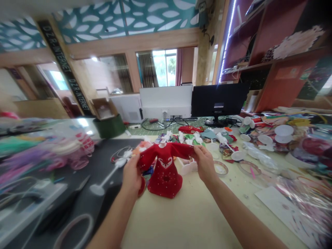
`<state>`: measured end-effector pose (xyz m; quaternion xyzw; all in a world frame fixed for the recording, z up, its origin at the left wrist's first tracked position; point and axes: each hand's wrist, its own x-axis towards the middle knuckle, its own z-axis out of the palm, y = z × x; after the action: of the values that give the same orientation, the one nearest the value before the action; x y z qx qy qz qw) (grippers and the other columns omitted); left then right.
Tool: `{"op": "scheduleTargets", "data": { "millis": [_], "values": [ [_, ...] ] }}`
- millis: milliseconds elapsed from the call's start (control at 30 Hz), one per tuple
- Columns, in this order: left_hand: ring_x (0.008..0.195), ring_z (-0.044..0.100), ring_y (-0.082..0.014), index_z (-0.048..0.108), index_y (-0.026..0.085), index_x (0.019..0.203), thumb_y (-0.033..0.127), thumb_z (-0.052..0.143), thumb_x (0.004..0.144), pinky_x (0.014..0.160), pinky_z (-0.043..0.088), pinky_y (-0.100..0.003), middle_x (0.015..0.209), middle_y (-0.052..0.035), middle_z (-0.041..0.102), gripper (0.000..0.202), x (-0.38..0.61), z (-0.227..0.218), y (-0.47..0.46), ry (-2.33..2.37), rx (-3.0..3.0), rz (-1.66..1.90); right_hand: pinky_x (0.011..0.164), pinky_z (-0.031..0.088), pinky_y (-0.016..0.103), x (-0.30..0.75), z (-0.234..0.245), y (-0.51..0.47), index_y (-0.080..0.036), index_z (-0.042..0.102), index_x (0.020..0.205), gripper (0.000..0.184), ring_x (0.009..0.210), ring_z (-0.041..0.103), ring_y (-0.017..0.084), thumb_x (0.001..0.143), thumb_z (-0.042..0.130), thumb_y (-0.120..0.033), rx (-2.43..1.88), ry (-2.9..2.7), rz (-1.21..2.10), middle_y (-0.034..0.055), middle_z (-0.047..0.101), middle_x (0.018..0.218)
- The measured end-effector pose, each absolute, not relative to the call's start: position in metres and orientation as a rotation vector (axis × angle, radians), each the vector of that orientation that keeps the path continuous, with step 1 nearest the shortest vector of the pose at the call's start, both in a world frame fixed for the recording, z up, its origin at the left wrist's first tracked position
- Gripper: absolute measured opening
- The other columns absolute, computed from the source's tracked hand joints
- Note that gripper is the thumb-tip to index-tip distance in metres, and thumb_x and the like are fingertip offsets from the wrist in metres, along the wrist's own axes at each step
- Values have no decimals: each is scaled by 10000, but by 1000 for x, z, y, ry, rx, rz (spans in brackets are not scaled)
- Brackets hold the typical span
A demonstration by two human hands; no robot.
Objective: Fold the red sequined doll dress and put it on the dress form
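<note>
A small red doll dress with a white heart-shaped pattern and pale dots hangs spread between my two hands, above the table. My left hand pinches the end of its left sleeve. At the other side, my right hand grips the right sleeve end, drawing it out sideways. Something white shows at the neck opening. Just left of my left hand, a white doll stand with a round base lies tilted on a dark mat. White doll figures stand or lie behind the dress.
Two monitors, one white and one black, stand at the back. Fabric scraps and white round bases pile up at right. Tape rolls lie nearer. On the left are pastel material, a power strip and a dark-green container.
</note>
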<state>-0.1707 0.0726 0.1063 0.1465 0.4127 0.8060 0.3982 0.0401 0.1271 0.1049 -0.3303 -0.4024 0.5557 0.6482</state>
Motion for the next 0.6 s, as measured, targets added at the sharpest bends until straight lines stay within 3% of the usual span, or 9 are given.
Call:
{"op": "scheduleTargets", "data": {
  "millis": [167,367,600],
  "values": [
    [599,629,-103,627,137,801,129,625,713,609,529,-213,681,14,661,88,-171,106,73,1070,408,2054,464,410,245,39,107,128,-210,510,756,277,535,550,143,692,621,-456,-795,-957,1242,-30,581,614],
    [652,618,-107,619,148,832,169,601,772,643,515,-231,744,18,643,66,-164,104,75,1163,468,2071,507,443,278,25,106,127,-242,528,965,336,556,564,163,755,572,-500,-845,-1027,1126,-32,592,640],
    [962,579,-198,522,146,1151,331,531,896,806,507,-399,1137,-84,555,316,-168,90,86,1319,567,1973,503,429,286,11,98,132,-222,527,905,276,535,554,171,755,579,-447,-863,-1067,996,-16,587,619]
  ]
}}
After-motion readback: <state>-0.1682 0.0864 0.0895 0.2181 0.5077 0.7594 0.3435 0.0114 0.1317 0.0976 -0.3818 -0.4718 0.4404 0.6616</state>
